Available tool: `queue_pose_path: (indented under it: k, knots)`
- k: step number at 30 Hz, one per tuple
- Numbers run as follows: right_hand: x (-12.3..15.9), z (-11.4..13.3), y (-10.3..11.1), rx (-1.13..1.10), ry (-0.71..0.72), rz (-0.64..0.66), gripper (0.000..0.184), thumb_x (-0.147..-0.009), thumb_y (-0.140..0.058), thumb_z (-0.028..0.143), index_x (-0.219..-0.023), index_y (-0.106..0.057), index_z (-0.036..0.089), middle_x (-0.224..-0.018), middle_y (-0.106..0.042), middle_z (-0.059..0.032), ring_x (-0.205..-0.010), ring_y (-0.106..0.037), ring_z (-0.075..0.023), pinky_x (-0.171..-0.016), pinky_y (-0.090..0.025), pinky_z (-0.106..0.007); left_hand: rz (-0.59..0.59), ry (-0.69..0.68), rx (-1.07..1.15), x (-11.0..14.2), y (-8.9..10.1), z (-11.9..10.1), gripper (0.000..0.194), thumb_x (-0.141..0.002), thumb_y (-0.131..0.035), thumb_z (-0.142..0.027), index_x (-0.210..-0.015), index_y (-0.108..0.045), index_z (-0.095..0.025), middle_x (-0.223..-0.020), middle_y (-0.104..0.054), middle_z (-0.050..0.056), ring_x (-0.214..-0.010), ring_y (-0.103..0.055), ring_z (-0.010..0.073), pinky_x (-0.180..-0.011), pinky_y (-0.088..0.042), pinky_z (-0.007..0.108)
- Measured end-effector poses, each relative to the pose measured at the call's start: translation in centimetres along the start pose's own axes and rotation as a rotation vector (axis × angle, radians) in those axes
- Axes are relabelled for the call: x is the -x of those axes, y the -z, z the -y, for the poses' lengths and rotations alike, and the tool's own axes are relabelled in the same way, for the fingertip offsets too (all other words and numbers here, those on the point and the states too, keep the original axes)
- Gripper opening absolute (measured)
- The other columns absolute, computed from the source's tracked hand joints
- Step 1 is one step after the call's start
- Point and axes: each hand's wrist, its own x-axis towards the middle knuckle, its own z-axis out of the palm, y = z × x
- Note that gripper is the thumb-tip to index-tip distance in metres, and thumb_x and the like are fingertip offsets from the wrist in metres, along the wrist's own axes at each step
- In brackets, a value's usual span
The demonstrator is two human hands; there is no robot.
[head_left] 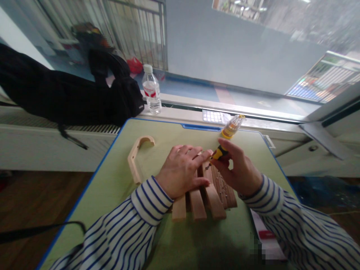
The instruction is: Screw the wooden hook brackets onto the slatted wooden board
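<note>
My left hand (pixel 180 170) lies across several pale wooden slats (pixel 198 208), its fingers stretched forward and its thumb spread to the side. In my right hand (pixel 243 170) is a screwdriver (pixel 219 152) with a yellow and black handle, its front end near my left fingertips above a slat. The exact contact point of its tip is hard to make out. Beside the slats, a darker brown wooden board (pixel 230 197) carries several small screws. A curved wooden piece (pixel 134 159) with holes rests on the table to the left of my left hand.
The green table (pixel 112 202) has a blue rim. At its far edge lies a clear bottle of yellow liquid (pixel 232 127). A water bottle (pixel 152 92) and a black bag (pixel 84 97) are on the windowsill. A white and red packet (pixel 267 236) lies by my right sleeve.
</note>
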Motion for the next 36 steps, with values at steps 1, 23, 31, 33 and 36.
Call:
queue_pose_path:
  k: [1, 23, 31, 33, 36]
  knots:
    - [0.1, 0.0, 0.0, 0.007, 0.003, -0.005, 0.057, -0.083, -0.056, 0.017, -0.134, -0.029, 0.019, -0.09, -0.06, -0.0054, -0.068, -0.058, -0.013, -0.058, -0.052, -0.026, 0.0, -0.001, -0.001, 0.0, 0.0, 0.0, 0.072, -0.071, -0.06, -0.063, -0.13, -0.041, -0.025, -0.124, -0.053, 0.007, -0.109, -0.045, 0.0289, -0.094, -0.03, 0.044]
    - [-0.7, 0.2, 1.6, -0.033, -0.067, 0.124, 0.045, -0.083, -0.055, 0.02, -0.124, -0.038, 0.018, -0.084, -0.064, -0.0039, -0.062, -0.057, -0.0107, -0.057, -0.05, -0.026, -0.014, -0.028, -0.01, 0.2, 0.0, 0.2, 0.073, -0.07, -0.063, -0.06, -0.13, -0.041, -0.024, -0.124, -0.053, 0.008, -0.109, -0.046, 0.0283, -0.094, -0.031, 0.044]
    - [-0.2, 0.0, 1.3, -0.001, -0.037, 0.079, 0.047, -0.083, -0.056, 0.019, -0.126, -0.035, 0.018, -0.08, -0.062, -0.0022, -0.06, -0.056, -0.0107, -0.055, -0.05, -0.026, -0.019, -0.021, -0.011, 0.1, 0.0, 0.0, 0.074, -0.071, -0.061, -0.061, -0.131, -0.04, -0.025, -0.123, -0.054, 0.008, -0.109, -0.046, 0.0284, -0.094, -0.03, 0.044]
    - [-0.1, 0.0, 1.1, 0.001, -0.03, 0.063, 0.048, -0.083, -0.056, 0.02, -0.126, -0.034, 0.018, -0.079, -0.061, -0.0019, -0.061, -0.056, -0.0112, -0.055, -0.05, -0.026, -0.022, -0.02, -0.017, 0.1, 0.0, -0.1, 0.074, -0.07, -0.062, -0.061, -0.131, -0.041, -0.025, -0.123, -0.054, 0.009, -0.109, -0.046, 0.0281, -0.094, -0.03, 0.043]
    - [0.2, -0.1, 0.6, -0.006, -0.017, 0.028, 0.05, -0.083, -0.057, 0.02, -0.128, -0.033, 0.018, -0.08, -0.06, -0.0019, -0.062, -0.056, -0.0119, -0.056, -0.051, -0.027, -0.02, -0.017, -0.024, 0.1, 0.0, -0.1, 0.073, -0.07, -0.062, -0.061, -0.131, -0.041, -0.025, -0.122, -0.054, 0.009, -0.109, -0.047, 0.0278, -0.093, -0.031, 0.043]
